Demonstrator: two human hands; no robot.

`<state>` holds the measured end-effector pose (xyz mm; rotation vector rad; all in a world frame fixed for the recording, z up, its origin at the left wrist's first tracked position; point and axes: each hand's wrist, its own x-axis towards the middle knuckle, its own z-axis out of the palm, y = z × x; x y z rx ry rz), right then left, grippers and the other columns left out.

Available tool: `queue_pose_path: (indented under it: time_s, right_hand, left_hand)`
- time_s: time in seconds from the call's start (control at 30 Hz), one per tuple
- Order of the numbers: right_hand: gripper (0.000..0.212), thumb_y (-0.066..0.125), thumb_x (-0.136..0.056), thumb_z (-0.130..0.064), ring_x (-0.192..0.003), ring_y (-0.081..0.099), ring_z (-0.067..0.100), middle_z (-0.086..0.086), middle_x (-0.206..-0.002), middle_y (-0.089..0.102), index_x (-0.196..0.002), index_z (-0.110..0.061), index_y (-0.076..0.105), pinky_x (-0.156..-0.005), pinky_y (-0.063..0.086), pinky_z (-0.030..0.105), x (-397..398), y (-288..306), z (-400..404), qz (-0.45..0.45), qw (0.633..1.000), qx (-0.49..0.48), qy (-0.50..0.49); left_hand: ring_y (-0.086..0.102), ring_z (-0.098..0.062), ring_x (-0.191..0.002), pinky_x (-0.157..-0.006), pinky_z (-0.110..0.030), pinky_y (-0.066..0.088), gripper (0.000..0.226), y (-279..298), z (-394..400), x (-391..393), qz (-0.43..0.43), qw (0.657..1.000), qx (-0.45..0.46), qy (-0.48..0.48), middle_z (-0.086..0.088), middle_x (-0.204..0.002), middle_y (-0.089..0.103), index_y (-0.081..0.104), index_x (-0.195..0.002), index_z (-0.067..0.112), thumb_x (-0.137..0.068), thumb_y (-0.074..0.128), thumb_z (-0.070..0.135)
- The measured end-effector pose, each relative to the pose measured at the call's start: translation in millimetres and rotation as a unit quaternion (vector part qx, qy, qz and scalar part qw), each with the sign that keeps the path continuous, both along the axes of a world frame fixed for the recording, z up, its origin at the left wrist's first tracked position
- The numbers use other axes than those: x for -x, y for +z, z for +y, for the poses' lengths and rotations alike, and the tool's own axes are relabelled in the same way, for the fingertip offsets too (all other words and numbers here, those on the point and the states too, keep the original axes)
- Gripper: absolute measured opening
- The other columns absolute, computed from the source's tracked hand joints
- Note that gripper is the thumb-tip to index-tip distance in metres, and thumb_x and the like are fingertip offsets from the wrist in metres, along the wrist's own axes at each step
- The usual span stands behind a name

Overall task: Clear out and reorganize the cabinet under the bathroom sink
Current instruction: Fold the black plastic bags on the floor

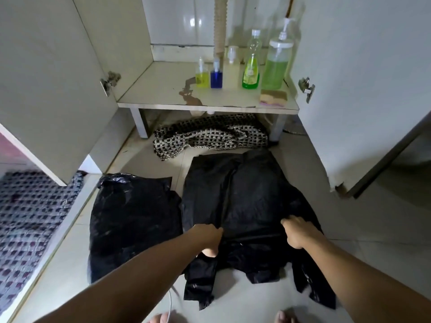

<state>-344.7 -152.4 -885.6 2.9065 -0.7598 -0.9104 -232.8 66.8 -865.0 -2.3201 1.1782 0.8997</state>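
Observation:
A black plastic bag lies spread flat on the tiled floor in front of the open cabinet. My left hand grips the bag's near part on the left, fingers curled into the plastic. My right hand grips it on the right, knuckles up. A second black bag lies flat just to the left. On the cabinet shelf stand several bottles: a small yellow one, a blue one, a pale one, a green-liquid bottle and a large pump dispenser. A sponge lies at the shelf's front right.
A checkered woven mat is bunched on the floor under the shelf. Both cabinet doors stand open at either side. A patterned rug lies beyond a sill at left. A corrugated drain pipe drops behind the bottles. My toes show at the bottom.

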Motion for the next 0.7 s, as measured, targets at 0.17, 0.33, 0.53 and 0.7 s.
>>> queue_pose_path:
  time_s: [0.17, 0.33, 0.53, 0.7]
  right_hand:
    - [0.064, 0.081, -0.069, -0.023, -0.117, 0.056, 0.031, 0.007, -0.132, 0.054, -0.126, -0.015, 0.054, -0.096, 0.046, 0.045, -10, 14, 15, 0.159, 0.987, -0.019, -0.003]
    - [0.057, 0.075, -0.076, -0.021, -0.110, 0.060, 0.032, 0.011, -0.130, 0.054, -0.127, -0.011, 0.052, -0.083, 0.052, 0.035, -74, 70, 49, 0.039, 0.998, -0.056, 0.004]
    - [0.040, 0.059, -0.082, -0.015, -0.096, 0.064, 0.030, 0.011, -0.113, 0.062, -0.122, -0.008, 0.055, -0.088, 0.054, 0.044, -151, 111, 139, -0.162, 0.966, -0.195, 0.053]
    - [0.048, 0.063, -0.086, -0.024, -0.118, 0.056, 0.029, 0.012, -0.135, 0.053, -0.132, -0.013, 0.051, -0.098, 0.048, 0.041, -175, 98, 223, -0.149, 0.938, -0.281, 0.137]
  left_hand:
    - [0.047, -0.033, -0.126, -0.095, -0.039, 0.046, 0.078, 6, 5, -1, 0.076, 0.997, -0.014, 0.028, -0.011, -0.143, 0.043, 0.028, -0.148, 0.016, -0.085, 0.062, 0.048]
    - [0.038, -0.027, -0.134, -0.101, -0.036, 0.038, 0.072, 61, 16, -37, 0.086, 0.994, 0.049, 0.054, -0.005, -0.150, 0.037, 0.035, -0.146, 0.016, -0.090, 0.049, 0.058]
    - [0.047, -0.027, -0.126, -0.098, -0.034, 0.040, 0.055, 141, 83, -119, -0.081, 0.991, 0.064, 0.087, -0.009, -0.139, 0.050, 0.047, -0.137, 0.010, -0.093, 0.053, 0.044]
    - [0.060, -0.026, -0.101, -0.084, -0.033, 0.050, 0.055, 122, 166, -143, -0.088, 0.980, 0.004, 0.177, -0.010, -0.117, 0.064, 0.061, -0.117, 0.005, -0.084, 0.062, 0.048]
